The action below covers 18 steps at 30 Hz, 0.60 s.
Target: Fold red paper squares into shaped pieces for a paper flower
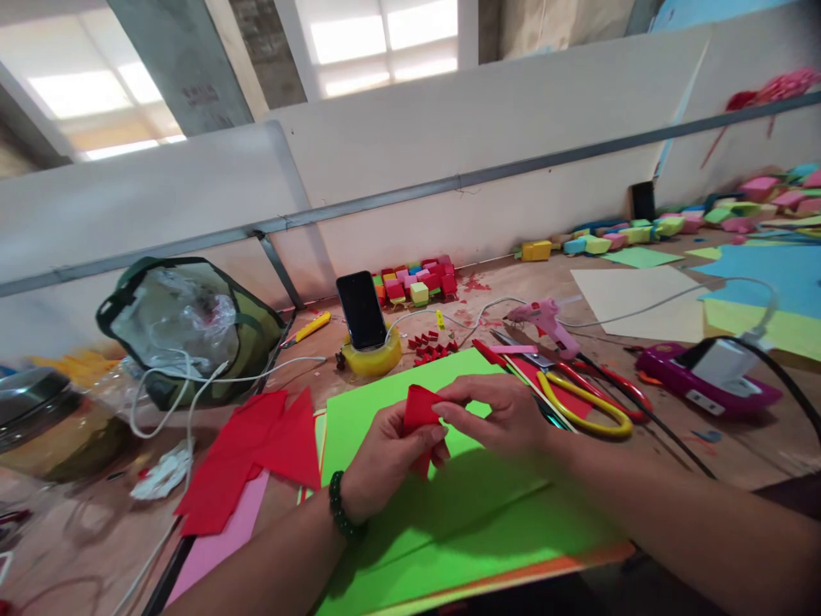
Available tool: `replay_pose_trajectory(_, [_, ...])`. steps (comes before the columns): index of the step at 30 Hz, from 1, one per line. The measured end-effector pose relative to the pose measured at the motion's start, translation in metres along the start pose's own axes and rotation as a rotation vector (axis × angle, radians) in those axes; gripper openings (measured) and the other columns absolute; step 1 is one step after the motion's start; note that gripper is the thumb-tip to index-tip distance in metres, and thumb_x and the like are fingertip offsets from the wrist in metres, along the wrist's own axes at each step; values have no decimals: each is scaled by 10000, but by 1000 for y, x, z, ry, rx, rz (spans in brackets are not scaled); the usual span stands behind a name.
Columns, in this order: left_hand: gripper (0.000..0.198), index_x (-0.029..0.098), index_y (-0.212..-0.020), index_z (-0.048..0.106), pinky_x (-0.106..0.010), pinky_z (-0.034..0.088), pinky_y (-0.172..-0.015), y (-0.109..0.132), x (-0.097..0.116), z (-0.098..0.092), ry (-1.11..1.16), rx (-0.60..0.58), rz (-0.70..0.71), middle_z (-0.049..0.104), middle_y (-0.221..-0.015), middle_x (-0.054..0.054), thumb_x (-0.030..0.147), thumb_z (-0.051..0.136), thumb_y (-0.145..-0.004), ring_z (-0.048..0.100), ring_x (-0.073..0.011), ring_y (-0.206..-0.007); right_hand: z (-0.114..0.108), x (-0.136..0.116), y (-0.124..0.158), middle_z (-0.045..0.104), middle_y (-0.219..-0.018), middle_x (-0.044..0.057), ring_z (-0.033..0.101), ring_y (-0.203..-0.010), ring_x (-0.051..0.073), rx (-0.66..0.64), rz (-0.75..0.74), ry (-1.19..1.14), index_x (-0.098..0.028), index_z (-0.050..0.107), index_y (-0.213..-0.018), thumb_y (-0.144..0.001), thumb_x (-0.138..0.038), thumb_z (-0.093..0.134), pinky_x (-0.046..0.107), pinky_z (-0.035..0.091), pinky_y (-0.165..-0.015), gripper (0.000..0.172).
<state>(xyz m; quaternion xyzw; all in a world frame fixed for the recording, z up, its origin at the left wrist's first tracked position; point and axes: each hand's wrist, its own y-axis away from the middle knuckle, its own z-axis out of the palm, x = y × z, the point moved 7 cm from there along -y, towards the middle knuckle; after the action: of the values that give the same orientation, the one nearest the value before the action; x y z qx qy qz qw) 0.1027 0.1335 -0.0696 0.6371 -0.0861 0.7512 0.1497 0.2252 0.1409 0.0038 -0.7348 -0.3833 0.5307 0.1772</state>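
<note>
Both hands hold a small folded piece of red paper above a bright green sheet on the table. My left hand, with a dark bead bracelet on its wrist, grips the red piece from below with fingers curled. My right hand pinches its upper right edge between thumb and fingers. More red paper pieces lie to the left on a pink sheet.
Yellow-handled scissors and red-handled scissors lie right of the hands, near a pink glue gun. A phone stands in a tape roll. Small coloured blocks line the back wall. A green bag sits left.
</note>
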Motion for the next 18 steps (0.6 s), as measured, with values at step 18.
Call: replay_pose_trajectory(18, [473, 135, -714, 554, -145, 410, -409, 1, -9, 2, -29, -63, -92, 585, -532, 22, 535, 791, -630, 518, -58, -415, 5, 22, 0, 592, -555, -4, 498, -479, 87, -96, 340, -196, -142, 646, -676, -752, -265, 641, 208, 395, -449, 144])
